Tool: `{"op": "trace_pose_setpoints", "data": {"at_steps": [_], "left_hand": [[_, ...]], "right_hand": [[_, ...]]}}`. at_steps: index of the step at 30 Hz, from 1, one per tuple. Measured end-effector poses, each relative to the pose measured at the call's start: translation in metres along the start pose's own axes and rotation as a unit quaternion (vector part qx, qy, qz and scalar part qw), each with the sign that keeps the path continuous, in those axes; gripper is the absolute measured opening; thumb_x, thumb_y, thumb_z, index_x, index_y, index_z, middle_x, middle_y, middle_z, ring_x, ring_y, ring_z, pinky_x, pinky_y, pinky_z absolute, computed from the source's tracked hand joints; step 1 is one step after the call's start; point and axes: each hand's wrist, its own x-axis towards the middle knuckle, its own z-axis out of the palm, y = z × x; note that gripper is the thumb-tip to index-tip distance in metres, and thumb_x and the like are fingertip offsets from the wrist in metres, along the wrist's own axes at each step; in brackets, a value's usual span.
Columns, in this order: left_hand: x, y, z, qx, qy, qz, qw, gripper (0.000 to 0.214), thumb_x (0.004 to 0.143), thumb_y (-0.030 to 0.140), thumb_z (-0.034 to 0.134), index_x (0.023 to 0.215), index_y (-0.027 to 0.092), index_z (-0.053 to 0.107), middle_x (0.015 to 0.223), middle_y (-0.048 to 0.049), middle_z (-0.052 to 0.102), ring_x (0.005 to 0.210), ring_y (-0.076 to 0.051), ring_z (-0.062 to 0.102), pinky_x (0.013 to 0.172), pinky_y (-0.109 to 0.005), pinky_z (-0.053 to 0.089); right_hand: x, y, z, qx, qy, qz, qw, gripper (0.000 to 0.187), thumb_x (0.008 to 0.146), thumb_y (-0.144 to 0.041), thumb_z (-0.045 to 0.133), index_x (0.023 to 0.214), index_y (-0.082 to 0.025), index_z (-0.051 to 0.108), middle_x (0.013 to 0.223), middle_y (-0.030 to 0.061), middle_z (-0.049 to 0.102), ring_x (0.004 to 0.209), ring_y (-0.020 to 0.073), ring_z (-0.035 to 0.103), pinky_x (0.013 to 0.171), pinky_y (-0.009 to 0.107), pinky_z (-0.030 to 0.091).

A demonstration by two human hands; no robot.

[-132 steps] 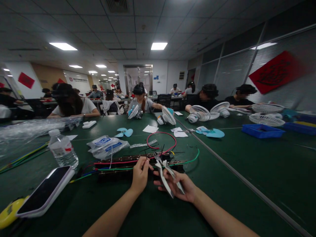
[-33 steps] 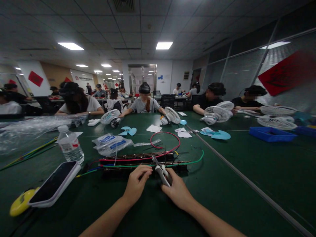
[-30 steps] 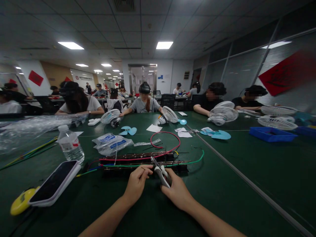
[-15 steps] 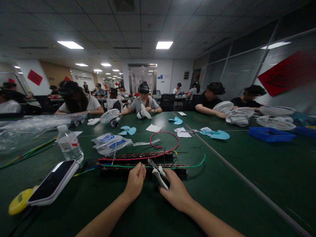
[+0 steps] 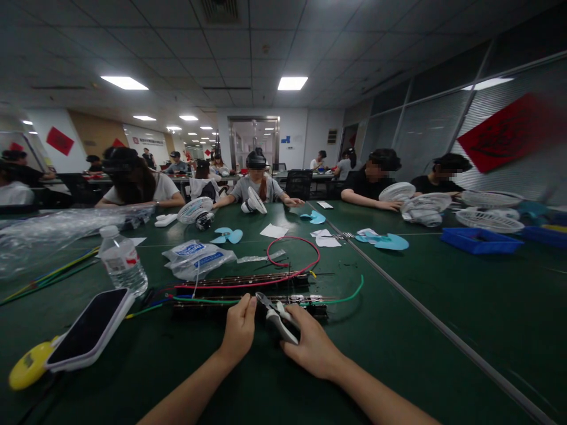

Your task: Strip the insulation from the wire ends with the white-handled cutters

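Observation:
My right hand [image 5: 312,345] is closed round the white and grey handles of a pair of cutting pliers [image 5: 280,324]. The plier jaws point up and left, close to the fingertips of my left hand [image 5: 239,327]. That hand is pinched shut at the near edge of the rails; whatever lies in its fingers is too small to make out. Just beyond both hands lie two dark slotted rails. A green wire [image 5: 345,300] runs along the nearer rail, and a red wire [image 5: 241,285] along the farther rail [image 5: 208,283], looping above it.
A water bottle [image 5: 121,262], a phone [image 5: 91,330] and a yellow round object [image 5: 31,365] stand or lie to the left. Plastic bags [image 5: 199,258], blue fan blades [image 5: 227,235] and a blue tray [image 5: 481,241] lie farther off. Co-workers sit across the green table [image 5: 398,366].
The plier jaws have come closer to my left fingertips. The view has shifted slightly. Across the table, a co-worker's hand has moved outward from a white fan part onto the tabletop.

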Motion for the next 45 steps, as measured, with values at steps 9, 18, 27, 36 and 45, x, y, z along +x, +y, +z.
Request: {"op": "trace_pose_setpoints", "data": {"at_steps": [9, 18, 27, 36, 45], "left_hand": [[-0.007, -0.002, -0.002, 0.030, 0.010, 0.026, 0.999, 0.034, 0.090, 0.033, 0.039, 0.060, 0.020, 0.037, 0.052, 0.0056, 0.034, 0.047, -0.010, 0.034, 0.049, -0.023, 0.025], [-0.006, -0.010, -0.002, 0.049, 0.016, 0.022, 0.998, 0.034, 0.091, 0.033, 0.037, 0.060, 0.020, 0.036, 0.052, 0.0061, 0.032, 0.047, -0.009, 0.033, 0.049, -0.023, 0.025], [-0.005, -0.006, -0.005, -0.006, -0.036, -0.024, 0.999, 0.030, 0.093, 0.038, 0.033, 0.074, 0.018, 0.048, 0.062, 0.0035, 0.040, 0.056, -0.012, 0.039, 0.055, -0.023, 0.030], [-0.001, 0.005, -0.008, -0.032, -0.034, -0.026, 0.999, 0.035, 0.094, 0.037, 0.023, 0.080, 0.018, 0.049, 0.063, 0.0035, 0.035, 0.058, -0.013, 0.036, 0.058, -0.025, 0.030], [0.003, 0.002, -0.008, -0.001, -0.055, -0.031, 0.998, 0.029, 0.092, 0.035, 0.033, 0.076, 0.018, 0.051, 0.069, 0.0014, 0.048, 0.062, -0.014, 0.044, 0.059, -0.024, 0.032]], "right_hand": [[0.002, 0.001, -0.001, 0.001, -0.028, -0.024, 0.999, 0.056, 0.059, -0.015, 0.058, 0.114, -0.019, 0.048, 0.109, 0.0057, 0.053, 0.099, 0.0206, 0.049, 0.088, 0.032, 0.037], [0.009, 0.004, 0.001, -0.002, -0.021, -0.026, 0.999, 0.057, 0.058, -0.015, 0.059, 0.114, -0.018, 0.048, 0.109, 0.0058, 0.054, 0.099, 0.0203, 0.049, 0.089, 0.031, 0.036], [0.007, 0.000, 0.001, 0.031, 0.000, 0.003, 1.000, 0.048, 0.065, -0.019, 0.059, 0.110, -0.021, 0.046, 0.096, 0.0006, 0.056, 0.080, 0.0152, 0.051, 0.073, 0.025, 0.039], [0.005, -0.006, 0.000, 0.025, 0.001, 0.037, 0.999, 0.022, 0.079, -0.021, 0.041, 0.100, -0.021, 0.049, 0.086, -0.0006, 0.057, 0.076, 0.0141, 0.049, 0.068, 0.024, 0.034], [0.005, -0.010, 0.003, -0.009, 0.003, 0.048, 0.999, 0.026, 0.067, -0.015, 0.045, 0.093, -0.021, 0.047, 0.076, -0.0029, 0.054, 0.066, 0.0127, 0.046, 0.061, 0.023, 0.031]]}}
